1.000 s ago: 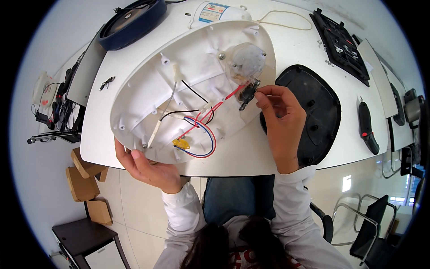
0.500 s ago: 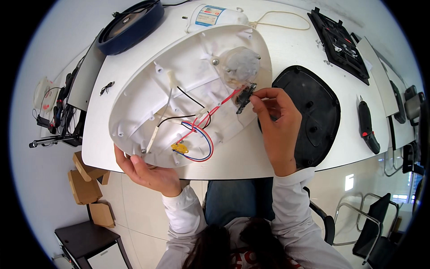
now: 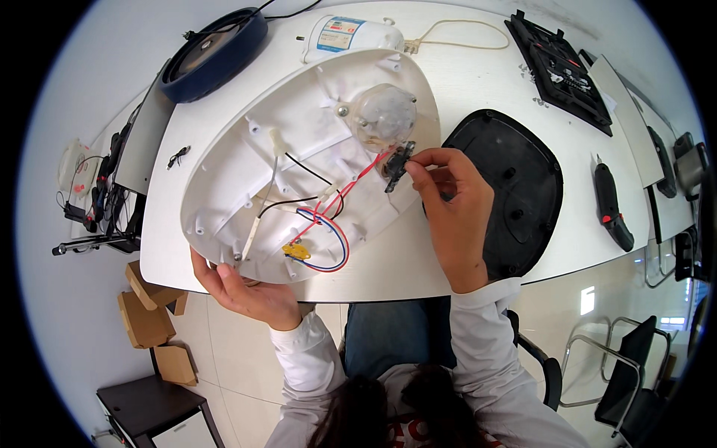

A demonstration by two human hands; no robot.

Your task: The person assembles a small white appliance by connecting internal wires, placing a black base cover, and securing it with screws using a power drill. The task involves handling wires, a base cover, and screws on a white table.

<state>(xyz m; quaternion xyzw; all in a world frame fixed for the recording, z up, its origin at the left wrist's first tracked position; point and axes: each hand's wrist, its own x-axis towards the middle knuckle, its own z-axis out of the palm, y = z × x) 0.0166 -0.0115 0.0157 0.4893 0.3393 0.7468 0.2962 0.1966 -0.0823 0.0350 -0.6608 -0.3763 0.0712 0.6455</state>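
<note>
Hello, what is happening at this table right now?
A person sits at a white table with a large white plastic shell lying open side up, showing red, blue and black wires. The left hand grips the shell's near edge. The right hand pinches a small black part at the end of the red wires. A black oval cover lies beside it.

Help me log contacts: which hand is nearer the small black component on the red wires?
Right. The right hand pinches the small black component; the left hand grips the white housing at its near edge, well away.
</note>
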